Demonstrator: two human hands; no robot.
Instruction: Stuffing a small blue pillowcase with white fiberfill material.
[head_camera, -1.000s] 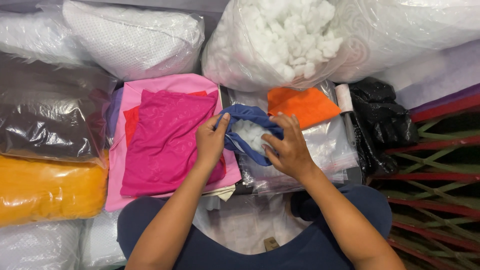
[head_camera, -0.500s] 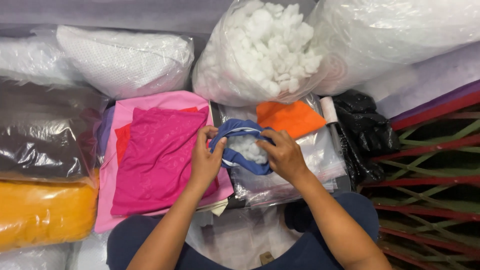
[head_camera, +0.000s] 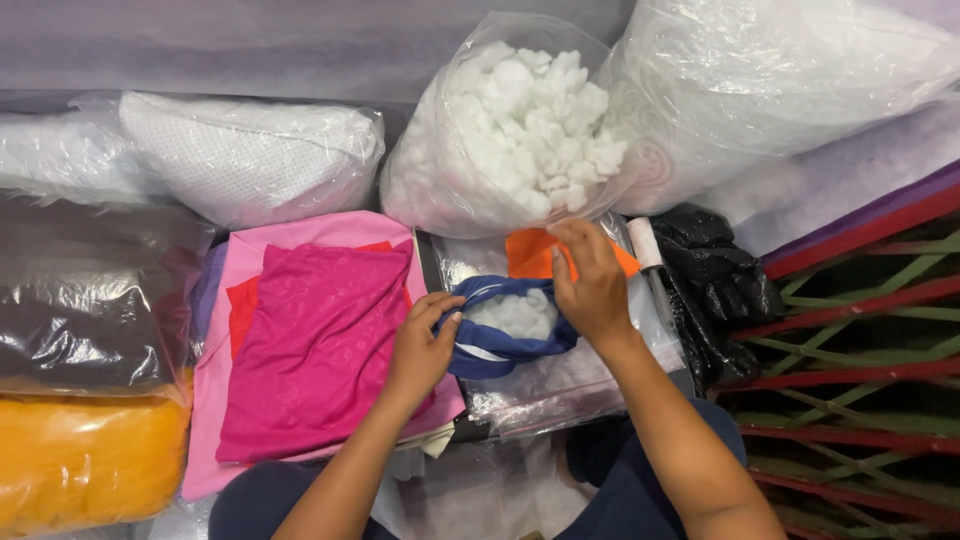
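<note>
Leftmost, pink cloths (head_camera: 320, 350) lay stacked. Beside them, the left hand (head_camera: 420, 345) pinched the blue cover (head_camera: 505, 345), stuffed with white filling (head_camera: 515, 312), on a plastic bag (head_camera: 560, 385); the right hand (head_camera: 592, 285) gripped its other edge, below the bag of stuffing (head_camera: 500, 140).

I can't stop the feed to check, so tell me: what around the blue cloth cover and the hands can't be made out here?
Head view only:
- Blue cover: how full it is; white stuffing shows only at the opening.
- Left hand: fingertips hidden in the cover's edge.
- Right hand: palm side faces away.
- Orange cloth: mostly behind the right hand.
- Black bag: contents unseen.
</note>
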